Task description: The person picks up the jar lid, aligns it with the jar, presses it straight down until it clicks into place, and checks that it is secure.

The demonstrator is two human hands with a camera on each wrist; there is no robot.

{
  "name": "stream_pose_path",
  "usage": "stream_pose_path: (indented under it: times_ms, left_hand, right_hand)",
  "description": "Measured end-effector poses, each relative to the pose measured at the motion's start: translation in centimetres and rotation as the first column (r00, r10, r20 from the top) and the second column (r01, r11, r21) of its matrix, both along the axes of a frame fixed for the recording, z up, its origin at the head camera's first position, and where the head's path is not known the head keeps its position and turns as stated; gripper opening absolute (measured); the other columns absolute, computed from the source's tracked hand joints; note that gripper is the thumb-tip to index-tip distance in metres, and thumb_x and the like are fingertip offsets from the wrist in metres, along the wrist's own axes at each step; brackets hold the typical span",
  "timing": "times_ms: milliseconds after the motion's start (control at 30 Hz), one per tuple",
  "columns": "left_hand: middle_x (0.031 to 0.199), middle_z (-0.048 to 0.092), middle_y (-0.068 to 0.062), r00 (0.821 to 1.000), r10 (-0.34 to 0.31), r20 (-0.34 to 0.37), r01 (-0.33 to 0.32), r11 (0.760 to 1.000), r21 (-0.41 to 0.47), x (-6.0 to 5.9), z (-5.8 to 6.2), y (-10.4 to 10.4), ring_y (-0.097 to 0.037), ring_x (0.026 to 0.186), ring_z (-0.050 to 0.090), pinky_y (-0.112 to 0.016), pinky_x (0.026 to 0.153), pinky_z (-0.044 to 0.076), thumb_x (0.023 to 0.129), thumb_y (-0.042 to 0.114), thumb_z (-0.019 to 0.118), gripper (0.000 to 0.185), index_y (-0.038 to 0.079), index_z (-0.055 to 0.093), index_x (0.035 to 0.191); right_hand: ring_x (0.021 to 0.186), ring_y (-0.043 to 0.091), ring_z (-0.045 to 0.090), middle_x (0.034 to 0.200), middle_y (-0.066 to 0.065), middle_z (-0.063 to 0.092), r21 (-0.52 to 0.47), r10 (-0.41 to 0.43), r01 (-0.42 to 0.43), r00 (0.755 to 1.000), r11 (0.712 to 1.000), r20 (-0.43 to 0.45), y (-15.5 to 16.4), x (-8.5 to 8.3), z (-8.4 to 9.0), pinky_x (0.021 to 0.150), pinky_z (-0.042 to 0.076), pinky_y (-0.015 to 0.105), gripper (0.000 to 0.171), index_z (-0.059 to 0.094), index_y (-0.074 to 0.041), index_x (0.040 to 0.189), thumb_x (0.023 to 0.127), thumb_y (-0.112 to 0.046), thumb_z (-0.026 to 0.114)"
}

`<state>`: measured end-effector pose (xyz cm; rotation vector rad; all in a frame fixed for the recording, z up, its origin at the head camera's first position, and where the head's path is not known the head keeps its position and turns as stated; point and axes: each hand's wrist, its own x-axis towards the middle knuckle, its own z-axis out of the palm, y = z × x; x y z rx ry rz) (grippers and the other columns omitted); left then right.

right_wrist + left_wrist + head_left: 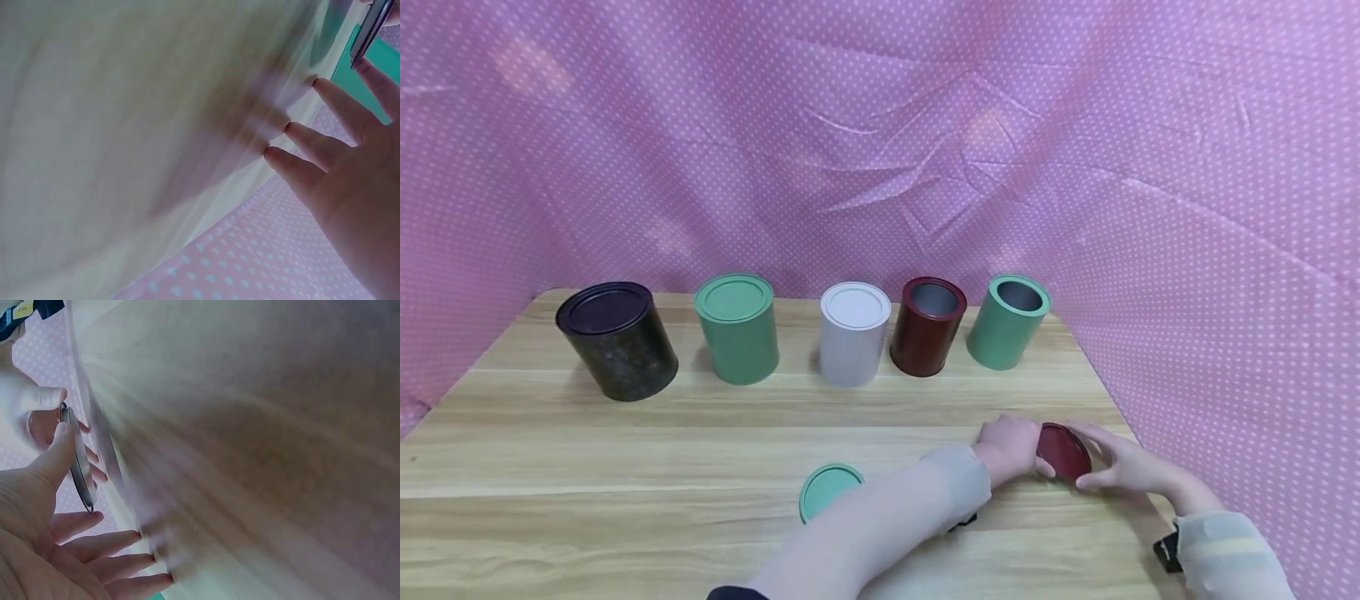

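Both hands meet on a round dark-red metal lid, tipped up on its edge near the right end of the pale wooden table: the left hand holds it from the left side with thumb and fingers around its rim, and the right hand cups it from the right, fingers spread along its edge. From the left wrist the lid shows edge-on as a thin dark disc, the left thumb lying against one face and fingers of the other hand behind it; the remaining left fingers are stretched toward the table edge. From the right wrist only a sliver of the lid shows at the upper corner, with the right hand's fingers extended, their tips at the blurred tabletop. A flat round green lid lies on the table just left of the left forearm. Along the far edge stand five cylindrical tins in a row: a dark mottled tin with a black lid, a green lidded tin, a white lidded tin, an open dark-red tin and an open green tin. A pink dotted cloth hangs behind and at the sides.
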<state>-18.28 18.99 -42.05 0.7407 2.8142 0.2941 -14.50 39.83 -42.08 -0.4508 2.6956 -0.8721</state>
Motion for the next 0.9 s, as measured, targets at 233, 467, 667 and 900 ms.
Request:
stream_pose_path:
  times_ms: [233,467,667,900]
  left_hand:
    - [0.104,0.069,0.018,0.997,-0.072,0.007,0.071,0.992,0.1,-1.2,0.5,-0.8,-0.002,0.092,0.063,-0.024,0.066,0.05,0.072,0.059,0.076,0.047,0.036,0.065,0.111]
    - [0.126,0.063,0.017,0.984,-0.179,-0.017,0.178,0.959,0.221,-3.0,1.0,-2.1,-0.001,0.116,0.057,-0.02,0.086,0.051,0.076,0.055,0.075,0.066,0.033,0.055,0.135]
    - [0.142,0.053,0.009,0.976,-0.213,-0.035,0.214,0.933,0.289,-4.1,1.2,-3.5,-0.005,0.13,0.049,-0.02,0.105,0.041,0.079,0.053,0.073,0.076,0.023,0.048,0.144]
    - [0.147,0.048,0.003,0.975,-0.222,-0.019,0.212,0.899,0.382,-5.0,2.1,-5.5,-0.009,0.136,0.043,-0.021,0.112,0.035,0.081,0.048,0.075,0.076,0.017,0.047,0.145]
  right_hand:
    - [0.127,0.062,0.031,0.139,0.038,0.041,0.003,-0.006,0.006,0.997,1.0,-0.071,0.3,-0.4,0.4,0.096,0.028,0.075,0.085,0.036,0.01,0.142,0.077,-0.022,0.08]
    - [0.127,0.058,0.037,0.141,0.036,0.041,-0.031,-0.02,0.017,0.994,0.999,-0.105,-0.4,-0.7,1.6,0.097,0.035,0.071,0.081,0.034,0.009,0.144,0.082,-0.019,0.077]
    - [0.124,0.052,0.044,0.143,0.031,0.043,-0.021,-0.019,0.016,0.985,1.0,-0.173,-1.6,-1.3,2.2,0.099,0.042,0.059,0.079,0.036,0.008,0.144,0.082,-0.018,0.077]
    - [0.129,0.016,0.048,0.143,0.029,0.044,-0.143,0.011,-0.04,0.98,0.989,-0.201,-2.8,-2.6,2.5,0.098,0.041,0.013,0.075,0.037,0.006,0.144,0.083,-0.013,0.076]
